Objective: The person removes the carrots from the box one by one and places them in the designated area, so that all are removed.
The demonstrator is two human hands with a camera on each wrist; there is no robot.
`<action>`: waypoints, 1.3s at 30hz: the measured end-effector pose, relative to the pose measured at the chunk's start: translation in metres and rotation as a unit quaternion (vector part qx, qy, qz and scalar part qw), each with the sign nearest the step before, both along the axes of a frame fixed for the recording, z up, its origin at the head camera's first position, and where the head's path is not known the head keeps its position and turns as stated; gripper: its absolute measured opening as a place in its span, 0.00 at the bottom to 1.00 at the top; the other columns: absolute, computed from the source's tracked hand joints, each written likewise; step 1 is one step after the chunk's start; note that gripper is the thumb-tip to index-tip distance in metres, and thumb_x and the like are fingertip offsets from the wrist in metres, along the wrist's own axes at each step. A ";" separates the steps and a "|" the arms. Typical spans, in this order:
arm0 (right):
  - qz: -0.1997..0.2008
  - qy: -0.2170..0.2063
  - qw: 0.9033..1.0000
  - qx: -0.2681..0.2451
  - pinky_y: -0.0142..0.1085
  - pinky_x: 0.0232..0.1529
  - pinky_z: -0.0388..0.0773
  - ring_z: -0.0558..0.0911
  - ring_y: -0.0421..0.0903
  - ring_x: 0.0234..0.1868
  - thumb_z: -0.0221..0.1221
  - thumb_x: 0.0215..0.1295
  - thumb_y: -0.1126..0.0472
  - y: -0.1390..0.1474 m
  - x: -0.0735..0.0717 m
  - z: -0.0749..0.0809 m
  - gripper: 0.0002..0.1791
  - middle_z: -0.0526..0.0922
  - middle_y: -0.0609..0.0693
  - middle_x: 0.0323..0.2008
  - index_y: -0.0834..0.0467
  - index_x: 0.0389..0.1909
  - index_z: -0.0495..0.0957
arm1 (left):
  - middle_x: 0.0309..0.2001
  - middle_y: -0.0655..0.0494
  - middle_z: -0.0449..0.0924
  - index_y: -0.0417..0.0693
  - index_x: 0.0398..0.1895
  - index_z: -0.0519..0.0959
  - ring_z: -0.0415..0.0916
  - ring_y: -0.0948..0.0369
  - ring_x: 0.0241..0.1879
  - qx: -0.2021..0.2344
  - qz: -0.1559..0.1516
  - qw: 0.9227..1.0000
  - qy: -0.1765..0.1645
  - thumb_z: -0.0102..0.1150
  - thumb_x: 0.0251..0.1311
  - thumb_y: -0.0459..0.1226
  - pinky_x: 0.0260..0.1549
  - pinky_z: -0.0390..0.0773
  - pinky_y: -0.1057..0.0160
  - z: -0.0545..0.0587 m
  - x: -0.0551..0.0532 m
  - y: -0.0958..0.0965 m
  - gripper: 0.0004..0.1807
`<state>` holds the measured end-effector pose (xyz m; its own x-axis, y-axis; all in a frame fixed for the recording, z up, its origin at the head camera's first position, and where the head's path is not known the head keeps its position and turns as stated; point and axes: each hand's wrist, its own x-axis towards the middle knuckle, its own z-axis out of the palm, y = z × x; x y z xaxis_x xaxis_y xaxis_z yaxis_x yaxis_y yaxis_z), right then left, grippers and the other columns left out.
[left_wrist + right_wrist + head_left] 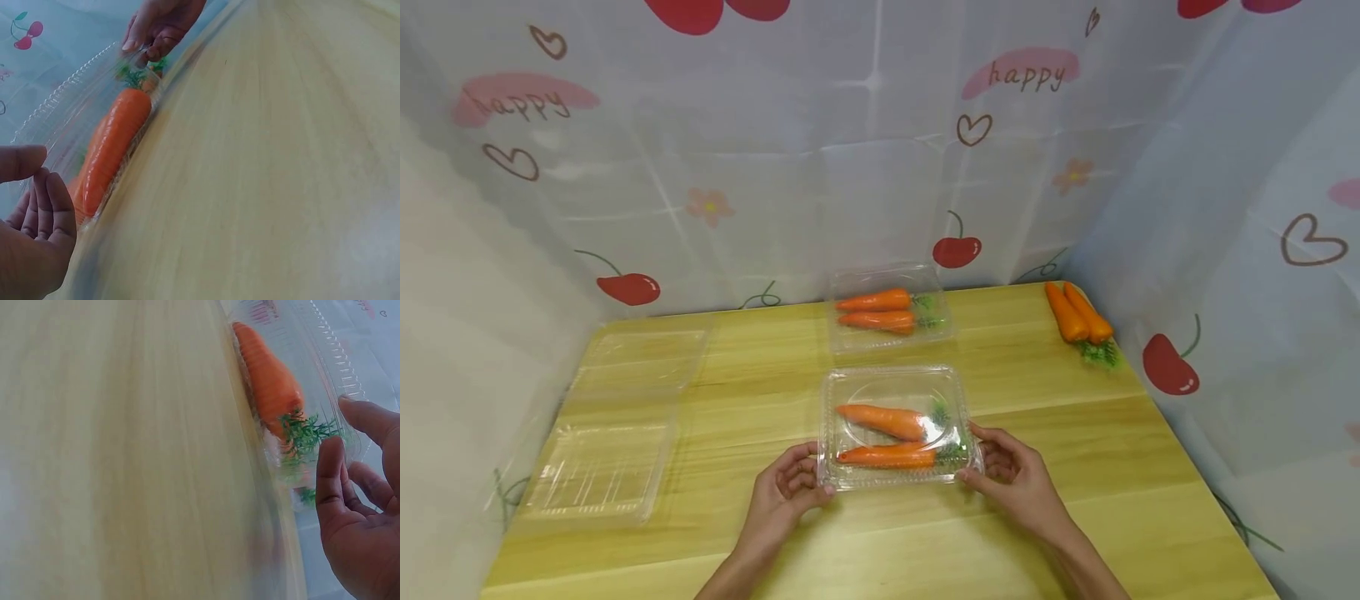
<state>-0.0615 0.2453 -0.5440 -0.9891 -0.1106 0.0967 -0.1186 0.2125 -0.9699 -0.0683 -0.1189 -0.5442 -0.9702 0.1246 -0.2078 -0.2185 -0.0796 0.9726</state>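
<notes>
1. So, head view first: the lidded box [895,482] is front and centre over the wood-grain table [790,554], clear plastic with a ridged rim, two orange carrots [887,456] lying inside, leafy ends to the right. Glare on the lid washes out part of the farther one.

2. Around it, the rear box [887,342] is just behind with two more carrots, the open box [602,467] lies well off to the left, and a pair of loose carrots [1067,315] occupies the far right corner. A cherry-print curtain [820,192] closes off the back.

3. Both hands are on it! The left hand [782,492] grips the near left corner, the right hand [1018,475] the near right one, thumbs in front, fingers bent at the sides.

4. Over to the left wrist: one glossy carrot shows through the box wall, partly covering the other; thumb and fingertips come close together, pinching the rim.

5. And the right wrist: carrot and frilly greens fill the box's near end; thumb and forefinger nip the corner, the gap small, the remaining fingers bent behind.
</notes>
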 end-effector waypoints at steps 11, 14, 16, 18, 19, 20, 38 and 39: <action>0.001 -0.023 1.000 -0.001 0.32 0.33 0.85 0.83 0.36 0.34 0.74 0.64 0.69 -0.001 0.001 0.003 0.34 0.84 0.64 0.44 0.62 0.71 0.77 | 0.44 0.51 0.87 0.28 0.53 0.82 0.84 0.64 0.36 0.004 0.015 1.000 -0.013 0.67 0.66 0.25 0.41 0.89 0.67 -0.001 0.004 0.003 0.14; 0.005 -0.026 1.000 0.004 0.32 0.33 0.85 0.83 0.36 0.34 0.74 0.65 0.68 0.000 0.002 0.004 0.34 0.84 0.64 0.45 0.61 0.72 0.76 | 0.45 0.52 0.87 0.28 0.51 0.82 0.85 0.64 0.36 -0.002 0.000 1.000 -0.010 0.65 0.71 0.28 0.41 0.90 0.64 -0.003 0.005 0.001 0.11; 0.005 -0.027 1.000 0.005 0.32 0.34 0.85 0.83 0.36 0.34 0.74 0.66 0.68 0.000 0.002 0.004 0.34 0.84 0.64 0.45 0.60 0.72 0.76 | 0.45 0.54 0.87 0.31 0.51 0.83 0.85 0.64 0.37 -0.013 -0.010 1.000 -0.003 0.66 0.70 0.29 0.42 0.90 0.64 -0.005 0.006 -0.002 0.11; 0.005 -0.024 1.000 0.002 0.32 0.36 0.87 0.84 0.37 0.36 0.73 0.66 0.68 -0.001 0.003 0.004 0.34 0.83 0.64 0.46 0.60 0.73 0.76 | 0.43 0.56 0.86 0.33 0.51 0.82 0.85 0.65 0.37 -0.030 -0.023 0.999 0.021 0.67 0.69 0.29 0.41 0.90 0.64 -0.007 0.006 -0.004 0.11; 0.004 -0.019 1.000 0.000 0.32 0.38 0.87 0.84 0.38 0.38 0.73 0.66 0.69 -0.001 0.003 0.003 0.34 0.82 0.63 0.48 0.60 0.73 0.76 | 0.43 0.57 0.85 0.34 0.51 0.81 0.84 0.65 0.38 -0.039 -0.030 0.998 0.038 0.68 0.69 0.28 0.41 0.89 0.65 -0.007 0.006 -0.005 0.11; 0.002 -0.014 1.000 -0.001 0.32 0.40 0.88 0.85 0.39 0.40 0.73 0.66 0.69 -0.002 0.003 0.003 0.34 0.81 0.62 0.51 0.60 0.73 0.76 | 0.42 0.56 0.84 0.35 0.51 0.80 0.84 0.65 0.38 -0.047 -0.034 0.997 0.057 0.69 0.68 0.28 0.40 0.89 0.65 -0.008 0.006 -0.006 0.12; -0.027 0.111 0.993 0.023 0.29 0.44 0.84 0.79 0.40 0.53 0.76 0.59 0.75 -0.013 0.004 -0.005 0.34 0.75 0.59 0.65 0.61 0.68 0.79 | 0.42 0.48 0.84 0.52 0.64 0.79 0.85 0.65 0.38 -0.118 -0.025 0.978 0.172 0.74 0.63 0.27 0.41 0.90 0.65 -0.009 0.003 -0.009 0.28; -0.027 0.114 0.993 0.024 0.29 0.44 0.84 0.79 0.39 0.54 0.75 0.59 0.75 -0.013 0.004 -0.005 0.34 0.75 0.59 0.65 0.61 0.68 0.79 | 0.42 0.48 0.84 0.52 0.64 0.79 0.85 0.65 0.37 -0.119 -0.026 0.978 0.170 0.74 0.63 0.28 0.41 0.90 0.65 -0.009 0.003 -0.010 0.28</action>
<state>-0.0575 0.2319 -0.5485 -0.9471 -0.0670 0.3140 -0.3202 0.2691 -0.9083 -0.0658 -0.1288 -0.5528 -0.9821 0.1622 0.0959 0.1221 0.1601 0.9795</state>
